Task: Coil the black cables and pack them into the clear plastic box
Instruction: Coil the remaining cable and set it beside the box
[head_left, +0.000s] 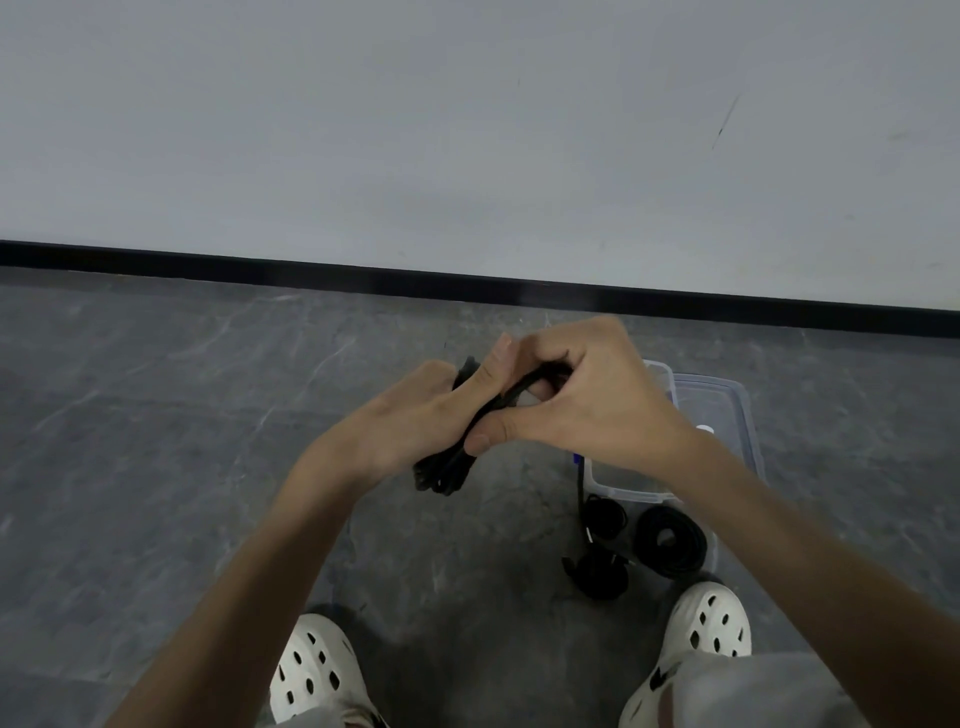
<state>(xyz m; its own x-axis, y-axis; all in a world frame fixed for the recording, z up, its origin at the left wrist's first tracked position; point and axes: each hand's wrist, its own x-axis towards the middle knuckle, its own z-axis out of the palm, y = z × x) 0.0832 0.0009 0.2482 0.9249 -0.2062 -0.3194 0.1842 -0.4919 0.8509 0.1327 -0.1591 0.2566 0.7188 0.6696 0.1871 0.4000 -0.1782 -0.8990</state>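
Your left hand (410, 415) grips the bundled black cable (441, 475) in mid-air while your right hand (587, 395) pinches its loose end, apparently wrapping it to bind the coil; the clear plastic box (727, 405) waits on the floor (156, 415) beneath.

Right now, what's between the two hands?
The head view shows a black cable bundle bridging them: the left hand grips its lower part and the right hand pinches the upper strands.
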